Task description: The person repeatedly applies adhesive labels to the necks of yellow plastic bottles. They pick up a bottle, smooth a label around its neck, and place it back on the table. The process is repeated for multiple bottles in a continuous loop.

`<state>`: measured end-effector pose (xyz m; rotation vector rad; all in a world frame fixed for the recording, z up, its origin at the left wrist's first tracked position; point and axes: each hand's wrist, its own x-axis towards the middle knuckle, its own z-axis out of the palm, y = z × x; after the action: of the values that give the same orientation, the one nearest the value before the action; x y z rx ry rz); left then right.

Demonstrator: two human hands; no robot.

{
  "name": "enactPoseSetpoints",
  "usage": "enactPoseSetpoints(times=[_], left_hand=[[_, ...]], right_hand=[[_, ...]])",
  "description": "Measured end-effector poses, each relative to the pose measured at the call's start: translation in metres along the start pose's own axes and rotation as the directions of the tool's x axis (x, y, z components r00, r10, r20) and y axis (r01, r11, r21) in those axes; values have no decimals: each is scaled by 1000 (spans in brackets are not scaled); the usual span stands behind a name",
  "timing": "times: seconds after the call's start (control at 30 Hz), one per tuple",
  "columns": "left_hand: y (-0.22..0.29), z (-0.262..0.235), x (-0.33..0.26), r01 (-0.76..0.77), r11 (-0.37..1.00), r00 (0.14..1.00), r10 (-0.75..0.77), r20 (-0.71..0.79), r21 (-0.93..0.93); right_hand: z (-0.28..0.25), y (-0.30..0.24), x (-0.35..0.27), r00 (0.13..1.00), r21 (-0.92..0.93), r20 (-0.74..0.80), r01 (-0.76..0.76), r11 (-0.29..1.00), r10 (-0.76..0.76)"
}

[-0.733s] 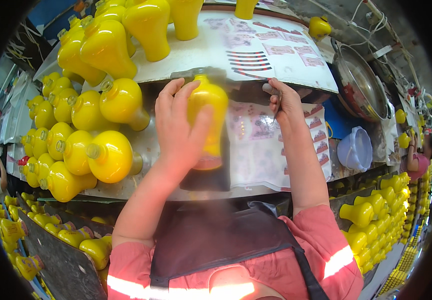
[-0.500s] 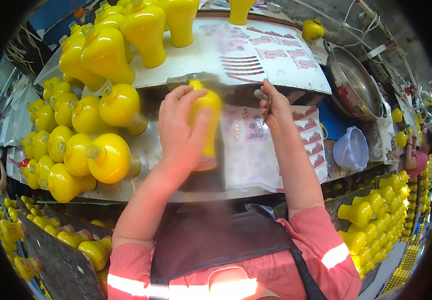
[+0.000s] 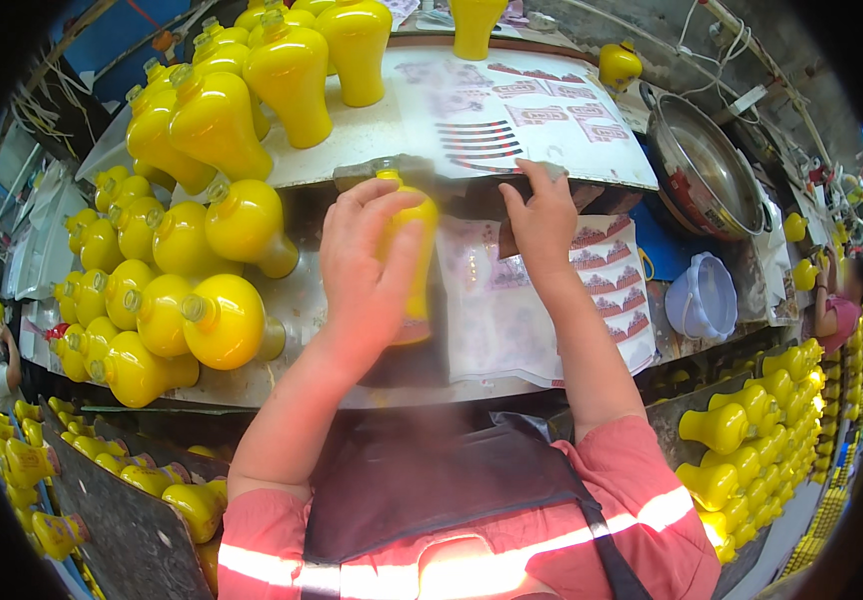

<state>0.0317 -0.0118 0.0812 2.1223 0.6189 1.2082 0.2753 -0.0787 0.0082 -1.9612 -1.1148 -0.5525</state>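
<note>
My left hand [image 3: 367,275] is wrapped around a yellow gourd-shaped bottle [image 3: 414,255] and holds it upright over the workbench, its neck up by the edge of the upper shelf. My right hand [image 3: 542,220] lies with fingers closed on a sheet of printed labels [image 3: 542,310] spread on the bench, just under the shelf edge. Whether it pinches a single label is hidden by the fingers. A second sheet of labels [image 3: 512,120] lies on the white upper shelf above both hands.
Many more yellow bottles stand on the upper shelf [image 3: 292,80] and lie stacked at left [image 3: 167,310]. Further yellow bottles fill racks at right [image 3: 752,420] and lower left [image 3: 42,470]. A metal basin [image 3: 702,160] and a pale plastic tub [image 3: 702,295] sit at right.
Both hands have risen a little toward the shelf edge. The bottle stays in my left hand, and my right hand has shifted up the label sheet.
</note>
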Motion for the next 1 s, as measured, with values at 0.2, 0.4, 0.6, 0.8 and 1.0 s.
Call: enactPoseSetpoints(times=[0.2, 0.4, 0.6, 0.8, 1.0], left_hand=[[20, 4, -5, 65, 974, 989, -33, 147, -217], [40, 63, -4, 733, 309, 664, -521, 537, -606], [4, 111, 18, 768, -194, 416, -574, 705, -611], [8, 108, 12, 669, 45, 629, -566, 533, -742], [35, 79, 11, 569, 472, 801, -504, 324, -674]], right_hand=[[-6, 19, 21, 930, -131, 137, 358, 924, -341], [-17, 22, 40, 863, -75, 252, 468, 881, -437], [-59, -8, 25, 825, -36, 346, 487, 873, -446], [-107, -29, -13, 837, -54, 324, 483, 874, -442], [-137, -38, -4, 873, 48, 484, 43, 998, -61]])
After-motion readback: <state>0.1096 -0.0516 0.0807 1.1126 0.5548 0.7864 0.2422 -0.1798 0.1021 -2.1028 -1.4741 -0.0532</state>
